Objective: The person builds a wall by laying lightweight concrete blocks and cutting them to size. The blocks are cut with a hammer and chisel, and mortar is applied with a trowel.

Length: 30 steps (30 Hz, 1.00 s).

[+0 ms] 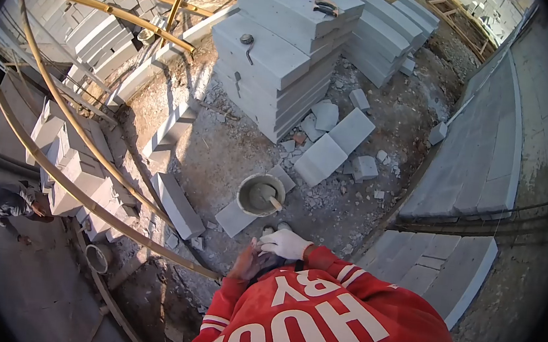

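2 hands at chest: right hand (pixel 285 243) in white glove, closed over bare left hand (pixel 249 261), grip contents unclear | 1 mortar bucket (pixel 261 195) just ahead, 1 trowel handle (pixel 275 203) inside | 2 loose blocks (pixel 334 147), 1 big block stack (pixel 285 53) beyond | rubble-strewn dirt ground, outdoor site | 1 crouching person (pixel 14 202) far left, partly cut off.

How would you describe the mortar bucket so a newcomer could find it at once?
Start at the tall stack of grey blocks in the upper middle and drop straight down to the rubble-strewn ground. There, just above the gloved right hand, sits the bucket on a flat slab. It is the only round thing among the square blocks, holding grey mortar and a wooden-handled tool.
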Motion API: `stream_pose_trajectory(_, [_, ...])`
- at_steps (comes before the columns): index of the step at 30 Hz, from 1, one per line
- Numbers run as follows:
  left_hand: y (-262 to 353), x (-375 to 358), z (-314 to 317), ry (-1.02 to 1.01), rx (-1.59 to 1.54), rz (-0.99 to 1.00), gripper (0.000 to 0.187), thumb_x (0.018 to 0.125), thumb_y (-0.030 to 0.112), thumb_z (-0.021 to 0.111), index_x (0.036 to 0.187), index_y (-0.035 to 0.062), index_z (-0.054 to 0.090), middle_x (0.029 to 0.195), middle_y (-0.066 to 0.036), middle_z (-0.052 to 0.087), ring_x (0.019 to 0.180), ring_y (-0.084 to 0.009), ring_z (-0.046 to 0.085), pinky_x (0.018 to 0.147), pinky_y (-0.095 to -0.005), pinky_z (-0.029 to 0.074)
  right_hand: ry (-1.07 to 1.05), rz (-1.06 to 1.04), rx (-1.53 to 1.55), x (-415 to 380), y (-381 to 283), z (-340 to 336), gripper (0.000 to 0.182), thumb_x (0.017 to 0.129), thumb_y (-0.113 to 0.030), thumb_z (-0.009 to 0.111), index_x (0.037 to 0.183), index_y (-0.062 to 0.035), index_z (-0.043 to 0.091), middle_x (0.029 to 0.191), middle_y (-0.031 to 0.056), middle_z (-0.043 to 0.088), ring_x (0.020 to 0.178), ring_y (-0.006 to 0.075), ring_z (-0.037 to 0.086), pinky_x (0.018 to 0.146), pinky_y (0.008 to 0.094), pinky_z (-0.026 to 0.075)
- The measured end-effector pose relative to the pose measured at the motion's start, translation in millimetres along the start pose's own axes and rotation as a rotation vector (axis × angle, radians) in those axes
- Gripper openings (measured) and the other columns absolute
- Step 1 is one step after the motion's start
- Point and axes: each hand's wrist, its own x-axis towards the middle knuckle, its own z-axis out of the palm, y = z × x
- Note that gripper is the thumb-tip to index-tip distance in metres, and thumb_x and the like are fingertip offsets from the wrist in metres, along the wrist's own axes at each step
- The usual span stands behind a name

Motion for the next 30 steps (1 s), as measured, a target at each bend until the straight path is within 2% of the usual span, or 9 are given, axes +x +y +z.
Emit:
stream_pose_trajectory(1, [-2,0,-4,0.03,-0.026,0.029,0.065,0.105,0.063,0.043,0.134,0.0086,0.064,0.131,-0.007,0.066,0.124,-0.0267,0.059,0.108,-0.0489,0.045,0.038,0.103,0.04,-8,2,-6,0.03,0.098,-0.029,0.059,0.11,-0.0064,0.075,0.104,0.0184,0.075,0.099,0.0402,0.069,0.087,0.0465,0.054])
stream_pose_trajectory(3, [5,9,-12,0.196,0.55,0.02,0.058,0.105,0.056,0.048,0.127,0.0072,0.07,0.124,-0.01,0.07,0.116,-0.0254,0.064,0.101,-0.0429,0.051,0.138,0.33,0.13,-19,13,-29,0.028,0.096,-0.025,0.06,0.107,-0.0039,0.075,0.102,0.0176,0.075,0.096,0.0386,0.07,0.085,0.0455,0.055])
stream_pose_trajectory(4, [11,20,-25,0.345,1.011,-0.06,0.052,0.101,0.051,0.056,0.122,0.0061,0.073,0.115,-0.016,0.074,0.109,-0.0287,0.07,0.097,-0.0428,0.053,0.299,0.272,-0.017,-29,35,-32,0.023,0.095,-0.017,0.061,0.103,0.0011,0.074,0.088,0.0149,0.075,0.076,0.0233,0.073,0.071,0.0358,0.056])
stream_pose_trajectory(5, [9,25,-42,0.391,0.963,-0.034,0.052,0.101,0.051,0.056,0.122,0.0061,0.073,0.115,-0.016,0.074,0.109,-0.0287,0.07,0.097,-0.0428,0.053,0.428,0.392,0.024,-43,60,-33,0.021,0.093,-0.013,0.062,0.1,0.002,0.074,0.084,0.0129,0.074,0.072,0.0206,0.072,0.069,0.0337,0.055])
stream_pose_trajectory(7, [-4,25,-78,0.508,1.459,0.296,0.048,0.096,0.047,0.063,0.122,0.008,0.074,0.11,-0.02,0.075,0.106,-0.0329,0.072,0.096,-0.043,0.054,0.568,0.593,0.288,-77,104,-37,0.017,0.091,-0.004,0.061,0.1,0.0046,0.073,0.079,0.009,0.072,0.07,0.0156,0.071,0.063,0.0298,0.054])
stream_pose_trajectory(12, [-18,8,-139,0.719,1.046,0.195,0.04,0.091,0.041,0.066,0.113,0.0102,0.078,0.109,-0.019,0.076,0.106,-0.0363,0.072,0.095,-0.0442,0.054,0.656,1.025,0.336,-222,227,13,0.027,0.088,0.002,0.055,0.11,0.0012,0.07,0.082,0.0132,0.072,0.07,0.0232,0.071,0.063,0.0326,0.057])
stream_pose_trajectory(15, [-38,-3,-169,0.828,0.874,0.032,0.036,0.089,0.038,0.068,0.109,0.0115,0.08,0.104,-0.019,0.077,0.102,-0.0362,0.074,0.093,-0.0439,0.055,0.649,1.062,0.657,-277,206,35,0.022,0.083,0.0,0.063,0.101,0.0005,0.076,0.076,0.009,0.071,0.063,0.0183,0.066,0.056,0.0336,0.05])
stream_pose_trajectory(22, [-94,-14,-212,0.879,0.882,-0.06,0.037,0.087,0.038,0.069,0.111,0.011,0.08,0.108,-0.022,0.076,0.103,-0.0351,0.074,0.095,-0.0433,0.055,0.474,1.087,0.365,-258,138,40,0.023,0.085,-0.001,0.065,0.105,0.0016,0.076,0.085,0.0097,0.072,0.072,0.0166,0.065,0.063,0.032,0.051])
stream_pose_trajectory(30, [-71,13,-163,0.855,0.889,-0.063,0.041,0.086,0.038,0.069,0.114,0.0102,0.078,0.11,-0.02,0.077,0.106,-0.035,0.073,0.097,-0.0438,0.055,0.396,0.964,0.308,-193,148,-4,0.024,0.088,-0.003,0.068,0.111,0.0028,0.075,0.094,0.0104,0.073,0.082,0.0147,0.065,0.071,0.03,0.051])
